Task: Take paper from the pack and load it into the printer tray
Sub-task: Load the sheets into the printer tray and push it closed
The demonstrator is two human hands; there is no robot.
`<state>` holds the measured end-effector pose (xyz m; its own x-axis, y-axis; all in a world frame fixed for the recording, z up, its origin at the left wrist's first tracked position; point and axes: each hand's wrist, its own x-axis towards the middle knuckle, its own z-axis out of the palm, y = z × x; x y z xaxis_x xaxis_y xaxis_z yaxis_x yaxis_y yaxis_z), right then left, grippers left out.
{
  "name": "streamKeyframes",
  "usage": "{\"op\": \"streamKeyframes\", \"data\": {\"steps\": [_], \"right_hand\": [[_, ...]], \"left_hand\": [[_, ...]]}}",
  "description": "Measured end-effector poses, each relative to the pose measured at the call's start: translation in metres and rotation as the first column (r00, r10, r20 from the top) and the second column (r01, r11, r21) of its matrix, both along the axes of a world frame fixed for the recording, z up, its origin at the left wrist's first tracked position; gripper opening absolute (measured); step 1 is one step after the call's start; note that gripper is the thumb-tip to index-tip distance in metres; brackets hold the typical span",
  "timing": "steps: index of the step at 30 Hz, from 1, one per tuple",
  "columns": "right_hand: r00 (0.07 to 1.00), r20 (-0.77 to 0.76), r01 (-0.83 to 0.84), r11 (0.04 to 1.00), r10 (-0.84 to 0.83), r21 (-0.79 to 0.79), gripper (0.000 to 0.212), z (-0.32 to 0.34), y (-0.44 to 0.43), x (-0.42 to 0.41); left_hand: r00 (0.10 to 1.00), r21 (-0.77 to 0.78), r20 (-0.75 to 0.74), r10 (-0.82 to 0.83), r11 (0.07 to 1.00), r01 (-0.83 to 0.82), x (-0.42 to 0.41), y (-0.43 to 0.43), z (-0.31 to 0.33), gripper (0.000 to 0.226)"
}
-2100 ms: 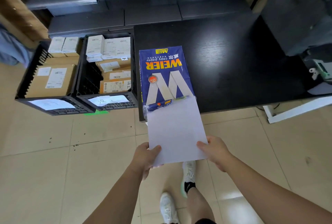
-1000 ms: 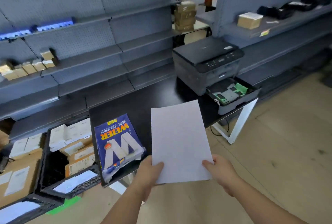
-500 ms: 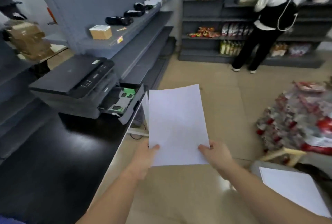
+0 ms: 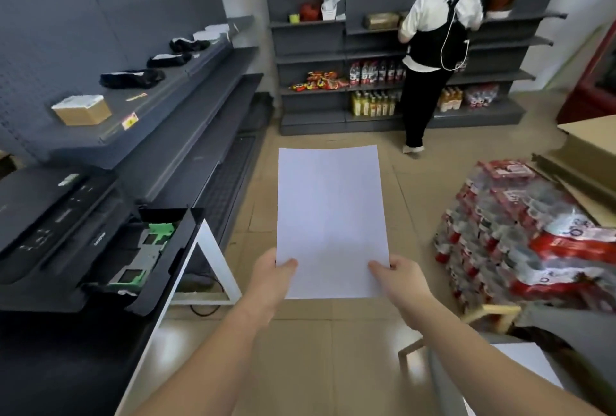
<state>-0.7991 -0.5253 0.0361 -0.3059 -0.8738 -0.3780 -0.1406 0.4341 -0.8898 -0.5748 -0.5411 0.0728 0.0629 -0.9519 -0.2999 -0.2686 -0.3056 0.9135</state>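
I hold a stack of white paper [image 4: 331, 215] flat in front of me, over the tiled floor. My left hand [image 4: 271, 277] grips its near left corner and my right hand [image 4: 401, 279] grips its near right corner. The black printer [image 4: 50, 215] sits to my left on a black table [image 4: 66, 349]. Its paper tray [image 4: 146, 249] is pulled out toward the table's end, showing green guides and no paper inside. The paper is to the right of the tray and apart from it. The paper pack is out of view.
Grey shelving [image 4: 173, 109] runs along the left wall behind the printer. A person [image 4: 433, 49] stands at the far shelves with bottles and snacks. Stacked packs of bottles [image 4: 526, 242] lie on the floor at right, beside a wooden stool [image 4: 466, 325].
I have turned right, away from the blue paper pack, carrying the paper in both hands. The printer has slid to the left edge of my view and looks nearer.
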Motion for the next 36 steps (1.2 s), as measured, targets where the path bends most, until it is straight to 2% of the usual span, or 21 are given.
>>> {"op": "streamKeyframes", "data": {"steps": [4, 11, 16, 20, 24, 28, 31, 36], "right_hand": [[0.997, 0.074, 0.023, 1.0, -0.023, 0.002, 0.051, 0.0, -0.064, -0.026], [0.986, 0.127, 0.108, 0.994, -0.108, 0.004, 0.031, 0.003, -0.158, -0.047], [0.992, 0.077, 0.108, 0.993, -0.104, -0.053, 0.026, 0.002, -0.246, -0.052], [0.995, 0.031, 0.101, 0.991, -0.099, -0.084, 0.027, 0.004, -0.323, -0.047], [0.997, 0.032, 0.076, 0.994, -0.073, -0.083, 0.039, 0.006, -0.394, -0.034], [1.0, 0.026, 0.0, 0.997, 0.002, -0.079, 0.027, 0.004, -0.455, -0.004], [0.993, -0.013, -0.116, 0.989, 0.115, -0.092, 0.029, 0.005, -0.502, 0.033], [0.923, -0.041, -0.385, 0.919, 0.383, -0.087, 0.032, 0.006, -0.573, 0.118]], "left_hand": [[0.999, 0.004, -0.027, 0.042, 0.999, -0.042, -0.022, -0.053, 0.006, 0.018], [0.992, 0.006, -0.07, 0.105, 0.994, -0.105, -0.053, -0.146, 0.009, 0.017], [0.988, 0.009, -0.1, 0.113, 0.994, -0.113, -0.055, -0.239, 0.001, 0.017], [0.977, 0.032, -0.158, 0.146, 0.989, -0.142, -0.05, -0.318, -0.001, 0.014], [0.971, 0.023, -0.184, 0.155, 0.988, -0.153, -0.034, -0.387, -0.001, 0.012], [0.952, 0.064, -0.191, 0.24, 0.971, -0.232, -0.006, -0.433, -0.007, 0.014], [0.921, 0.044, -0.188, 0.341, 0.94, -0.339, 0.027, -0.457, -0.011, 0.017], [0.788, 0.044, -0.158, 0.595, 0.801, -0.597, 0.095, -0.466, -0.012, 0.017]]}}
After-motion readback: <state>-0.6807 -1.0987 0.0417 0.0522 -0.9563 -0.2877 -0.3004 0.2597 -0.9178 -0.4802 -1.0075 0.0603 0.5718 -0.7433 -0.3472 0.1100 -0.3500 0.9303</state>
